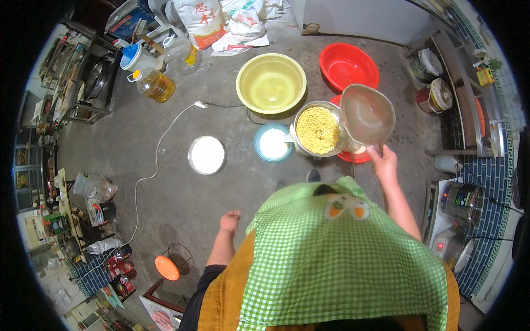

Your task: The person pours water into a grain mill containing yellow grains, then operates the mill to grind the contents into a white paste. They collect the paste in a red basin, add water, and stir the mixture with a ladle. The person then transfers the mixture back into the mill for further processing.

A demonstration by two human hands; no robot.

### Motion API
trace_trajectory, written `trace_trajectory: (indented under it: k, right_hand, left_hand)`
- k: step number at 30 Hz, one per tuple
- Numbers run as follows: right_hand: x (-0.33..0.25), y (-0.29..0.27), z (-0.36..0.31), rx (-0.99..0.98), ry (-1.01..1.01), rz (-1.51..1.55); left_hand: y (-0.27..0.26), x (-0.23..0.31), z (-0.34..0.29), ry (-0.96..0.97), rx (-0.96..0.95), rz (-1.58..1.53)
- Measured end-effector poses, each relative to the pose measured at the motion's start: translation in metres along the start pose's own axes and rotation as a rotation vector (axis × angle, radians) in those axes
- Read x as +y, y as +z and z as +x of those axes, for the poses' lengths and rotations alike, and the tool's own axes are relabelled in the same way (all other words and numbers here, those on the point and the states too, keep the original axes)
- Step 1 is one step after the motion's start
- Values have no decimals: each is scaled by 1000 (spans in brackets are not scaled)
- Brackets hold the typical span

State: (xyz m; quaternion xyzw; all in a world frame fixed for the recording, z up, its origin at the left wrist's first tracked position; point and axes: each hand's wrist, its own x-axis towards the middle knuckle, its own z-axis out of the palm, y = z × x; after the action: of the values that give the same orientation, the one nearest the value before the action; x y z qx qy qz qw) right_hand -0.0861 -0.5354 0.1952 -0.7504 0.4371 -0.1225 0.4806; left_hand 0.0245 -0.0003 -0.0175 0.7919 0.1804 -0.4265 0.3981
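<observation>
My right hand (385, 161) grips the near end of a translucent brownish plastic scoop (368, 113), tilted beside a metal bowl. Yellow soybean-like beans (317, 130) fill much of that metal bowl (298, 144), and the scoop's edge overlaps its right rim in view. Beneath them, partly hidden, is a red basin (356, 158). My left hand (230, 220) hangs low at my left side, fingers curled in, with nothing visible in it. Left of the beans stands a teal-rimmed bowl (257, 144) of white stuff. Farther left is a round container (207, 155), also white inside.
A yellow-green basin (270, 102) and another red basin (349, 66) stand behind the bowl. An oil bottle (156, 85) and a white sack (200, 22) are at the back left. A white cable (156, 149) crosses the floor. Shelving (466, 88) lines the right side.
</observation>
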Motion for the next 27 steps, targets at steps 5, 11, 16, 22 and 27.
trace_trajectory:
  k: [5,11,16,22,27]
  right_hand:
    - [6,1,4,-11,26,57]
    - [5,-1,5,-26,28,79]
    - [8,-2,6,-23,28,35]
    - [17,1,10,17,-110,44]
    - [17,0,10,29,-130,31]
  left_hand:
    - [2,24,-16,-61,104,26]
    - [10,31,-17,-51,77,-22]
    - [13,32,-21,-33,89,-72]
    - [13,34,-27,-53,90,-87]
    - [16,33,-27,-60,68,-87]
